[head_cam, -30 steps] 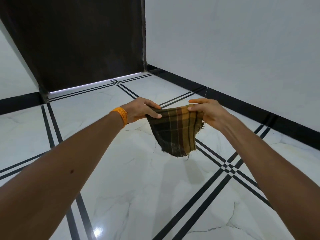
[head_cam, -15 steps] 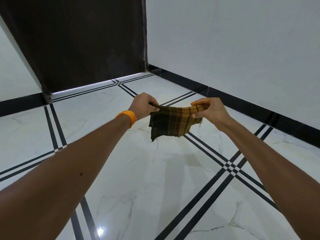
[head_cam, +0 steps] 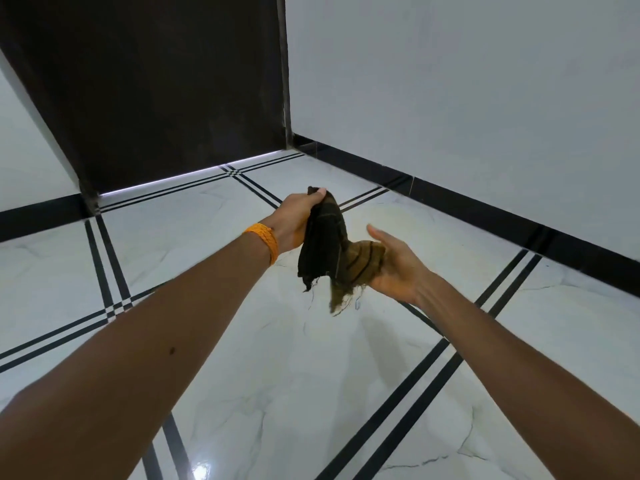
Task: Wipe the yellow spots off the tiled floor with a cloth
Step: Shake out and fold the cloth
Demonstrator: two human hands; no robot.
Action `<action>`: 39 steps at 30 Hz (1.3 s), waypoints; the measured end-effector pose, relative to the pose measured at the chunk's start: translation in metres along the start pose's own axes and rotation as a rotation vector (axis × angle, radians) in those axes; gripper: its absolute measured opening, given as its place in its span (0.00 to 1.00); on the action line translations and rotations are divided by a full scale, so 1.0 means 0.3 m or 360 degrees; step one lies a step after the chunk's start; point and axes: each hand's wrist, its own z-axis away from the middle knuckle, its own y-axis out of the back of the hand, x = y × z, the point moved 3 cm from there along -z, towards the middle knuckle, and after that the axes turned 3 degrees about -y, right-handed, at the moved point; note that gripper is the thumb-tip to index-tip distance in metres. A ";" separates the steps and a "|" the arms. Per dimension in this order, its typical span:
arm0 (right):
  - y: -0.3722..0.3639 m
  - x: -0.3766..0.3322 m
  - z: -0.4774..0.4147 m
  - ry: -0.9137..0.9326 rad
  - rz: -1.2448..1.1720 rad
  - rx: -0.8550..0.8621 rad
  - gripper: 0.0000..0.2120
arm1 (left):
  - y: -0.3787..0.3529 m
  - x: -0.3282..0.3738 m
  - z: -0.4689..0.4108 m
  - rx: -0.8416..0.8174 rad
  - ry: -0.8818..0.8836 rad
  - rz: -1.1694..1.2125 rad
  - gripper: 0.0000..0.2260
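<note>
Item 1: cloth (head_cam: 323,244). Dark checked weave with ochre stripes, frayed at lower edges. Held in the air above the tiled floor (head_cam: 277,368), touching no tile. Hung bunched from the upper end, lower fold spread sideways to the right, loose threads trailing beneath.

Item 2: left hand (head_cam: 298,220). Stretched forward, fingers curled tight round the top of the cloth, thumb tip showing at the upper edge. Orange wristband (head_cam: 265,239) worn on the wrist.

Item 3: right hand (head_cam: 394,265). Set just beside and lower than the left, palm turned up and inward, fingers straight, thumb spread apart. Lay flat under the ochre fold of the cloth, touching it without closing round it.

Item 4: tiled floor. White marbled, glossy, crossed by paired black stripes. Faint yellowish tint (head_cam: 391,216) seen on the tile beyond the hands, near the right-hand wall. Bright light reflection (head_cam: 201,471) noted at the bottom edge.

Item 5: surroundings. Dark panel (head_cam: 156,81) at the far side, pale grey wall (head_cam: 467,98) to the right, black skirting (head_cam: 485,216) along its foot.
</note>
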 end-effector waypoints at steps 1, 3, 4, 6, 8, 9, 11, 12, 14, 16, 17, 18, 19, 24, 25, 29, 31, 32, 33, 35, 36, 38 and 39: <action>-0.001 0.007 -0.001 0.0040 0.0014 -0.0007 0.22 | 0.009 -0.015 0.004 -0.0049 0.0111 0.0004 0.16; 0.016 -0.022 0.005 0.0152 -0.0130 0.0003 0.14 | 0.028 -0.027 0.015 -0.0191 0.0231 -0.0077 0.19; 0.027 -0.050 0.014 0.0185 -0.0187 0.0047 0.12 | 0.038 -0.025 0.017 -0.0245 0.0263 -0.0102 0.21; 0.055 -0.093 0.030 0.0191 -0.0112 0.0178 0.17 | 0.055 -0.023 0.015 -0.0314 0.0305 -0.0090 0.24; 0.078 -0.107 0.037 0.0135 -0.0004 0.0287 0.24 | 0.059 -0.017 0.011 -0.0316 0.0280 -0.0132 0.22; 0.082 -0.110 0.037 0.0104 0.0030 0.0323 0.26 | 0.060 -0.017 0.005 -0.0283 0.0264 -0.0153 0.23; 0.086 -0.109 0.038 0.0057 0.0105 0.0412 0.27 | 0.071 -0.026 -0.012 -0.0136 0.0206 -0.0227 0.28; 0.082 -0.109 0.040 0.0033 0.0139 0.0427 0.27 | 0.081 -0.029 -0.019 -0.0043 0.0160 -0.0284 0.29; 0.066 -0.110 0.043 0.0005 0.0165 0.0406 0.27 | 0.096 -0.037 -0.023 0.0067 0.0087 -0.0400 0.30; 0.059 -0.119 0.042 0.0040 0.0132 0.0440 0.30 | 0.094 -0.033 -0.011 0.0019 0.0111 -0.0429 0.25; 0.058 -0.126 0.039 0.0086 0.0080 0.0475 0.34 | 0.100 -0.030 -0.005 0.0002 0.0186 -0.0384 0.23; 0.059 -0.137 0.038 0.0144 0.0034 0.0523 0.38 | 0.107 -0.029 0.000 -0.0004 0.0284 -0.0328 0.24; 0.058 -0.148 0.039 0.0202 -0.0006 0.0574 0.41 | 0.117 -0.031 -0.001 -0.0036 0.0351 -0.0304 0.28; 0.053 -0.176 0.030 0.0305 0.0064 0.0649 0.30 | 0.077 -0.014 0.018 -0.0200 0.0025 -0.1004 0.19; 0.053 -0.177 0.025 0.0307 0.0088 0.0648 0.27 | 0.062 -0.009 0.024 -0.0177 -0.0091 -0.1091 0.16; 0.063 -0.193 0.021 0.0334 0.0191 0.0698 0.22 | 0.063 -0.011 -0.007 0.0012 -0.0389 -0.1273 0.12; 0.076 -0.203 0.022 0.0327 0.0317 0.0737 0.21 | 0.068 -0.004 -0.020 0.0059 -0.0511 -0.1367 0.12; 0.083 -0.206 0.020 0.0324 0.0358 0.0745 0.21 | 0.068 0.002 -0.023 0.0085 -0.0569 -0.1415 0.11; 0.089 -0.208 0.020 0.0322 0.0385 0.0748 0.20 | 0.065 0.003 -0.025 0.0098 -0.0610 -0.1461 0.11; 0.097 -0.216 0.017 0.0325 0.0525 0.0742 0.20 | 0.058 -0.002 -0.032 0.0072 -0.0651 -0.1522 0.11; 0.102 -0.220 0.013 0.0324 0.0665 0.0750 0.19 | 0.054 -0.008 -0.033 0.0039 -0.0666 -0.1540 0.10; 0.115 -0.230 0.010 0.0312 0.0989 0.0818 0.16 | 0.048 -0.017 -0.036 -0.0018 -0.0686 -0.1549 0.09; 0.125 -0.237 0.009 0.0305 0.1105 0.0863 0.14 | 0.046 -0.018 -0.039 -0.0036 -0.0686 -0.1534 0.08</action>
